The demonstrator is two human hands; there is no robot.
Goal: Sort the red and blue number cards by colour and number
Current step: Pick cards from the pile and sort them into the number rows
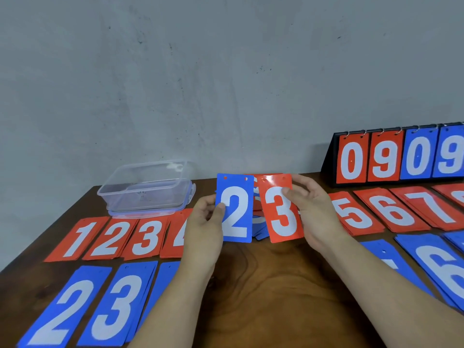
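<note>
My left hand (204,223) holds a blue 2 card (234,208) upright above the table's middle. Beside it, my right hand (315,209) grips a red 3 card (281,209), thumb on its face. Behind and between them lies a mixed heap of red and blue cards (258,222), mostly hidden. Red piles 1 (76,238), 2 (110,237), 3 (147,237) and 4 (177,233) lie in a row on the left; red 5 (352,214), 6 (393,209) and 7 (431,204) on the right. Blue piles 2 (65,307) and 3 (118,305) lie front left, blue 6 (442,267) front right.
A clear plastic box (147,189) stands at the back left of the wooden table (263,285). A black flip scoreboard (399,156) showing 0 9 0 9 stands at the back right. A grey wall rises behind the table.
</note>
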